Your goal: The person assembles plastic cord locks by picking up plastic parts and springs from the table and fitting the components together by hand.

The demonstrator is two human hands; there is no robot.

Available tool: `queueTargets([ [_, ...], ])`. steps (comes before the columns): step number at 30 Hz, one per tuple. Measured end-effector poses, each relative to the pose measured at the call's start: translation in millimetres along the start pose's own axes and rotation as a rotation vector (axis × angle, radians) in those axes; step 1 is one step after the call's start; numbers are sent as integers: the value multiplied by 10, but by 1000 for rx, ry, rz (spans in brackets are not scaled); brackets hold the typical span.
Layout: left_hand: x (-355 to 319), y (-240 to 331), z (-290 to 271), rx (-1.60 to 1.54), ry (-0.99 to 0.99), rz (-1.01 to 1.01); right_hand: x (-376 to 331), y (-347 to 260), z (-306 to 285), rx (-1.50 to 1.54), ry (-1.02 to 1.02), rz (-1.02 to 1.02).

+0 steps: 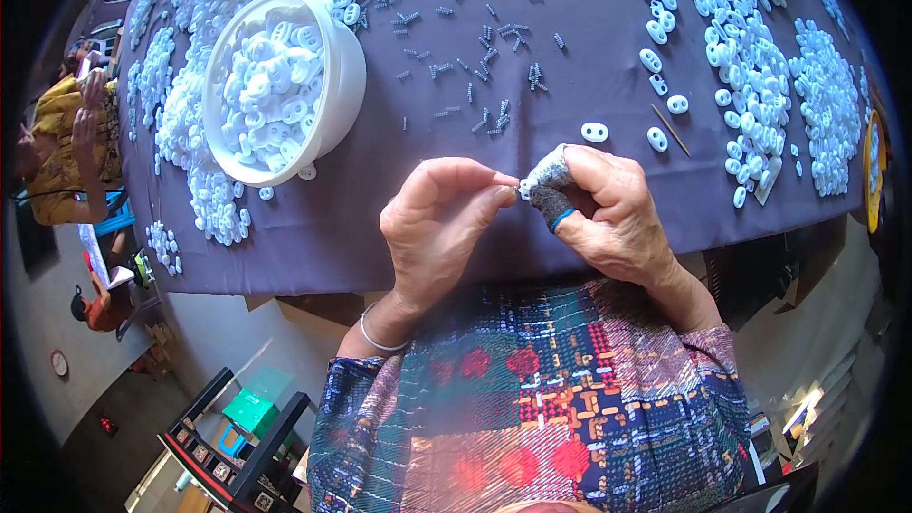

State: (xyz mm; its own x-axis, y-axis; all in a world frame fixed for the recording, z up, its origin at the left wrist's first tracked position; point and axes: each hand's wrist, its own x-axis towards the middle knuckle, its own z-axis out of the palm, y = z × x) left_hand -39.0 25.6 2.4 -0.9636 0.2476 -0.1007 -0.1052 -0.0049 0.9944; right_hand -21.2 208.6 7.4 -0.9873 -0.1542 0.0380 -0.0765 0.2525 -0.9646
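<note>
Close in front of me, above the table's near edge, my two hands meet fingertip to fingertip. My right hand (613,209), with grey and blue covers on its thumb and finger, pinches a small white two-hole cord lock (525,190). My left hand (442,218) is closed in a pinch right against that piece; a tiny dark bit shows at its fingertips, too small to name. Just beyond the hands lie a loose white cord lock (595,132) and a scatter of small metal springs (499,119). A bracelet circles my left wrist.
A white tub (347,85) full of white pieces stands at the left, with heaped white pieces (195,114) around it. More piles of cord locks (750,76) lie at the right, near a thin wooden stick (671,129). Other people (71,142) sit farther left.
</note>
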Motion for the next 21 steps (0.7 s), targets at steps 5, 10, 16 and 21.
queueTargets([
  [5, 1, -27, 1, -21, -1, 12, 5, 35, 26, -4, 20, -20],
  [10, -3, -54, -10, -25, -3, 25, 19, 19, 28, -23, 6, -18],
  [16, -6, -60, 1, -57, 18, 34, 35, 26, 38, -53, -10, -27],
  [21, 5, -64, -2, -27, 29, 45, 48, 26, 48, -47, -11, -40],
])
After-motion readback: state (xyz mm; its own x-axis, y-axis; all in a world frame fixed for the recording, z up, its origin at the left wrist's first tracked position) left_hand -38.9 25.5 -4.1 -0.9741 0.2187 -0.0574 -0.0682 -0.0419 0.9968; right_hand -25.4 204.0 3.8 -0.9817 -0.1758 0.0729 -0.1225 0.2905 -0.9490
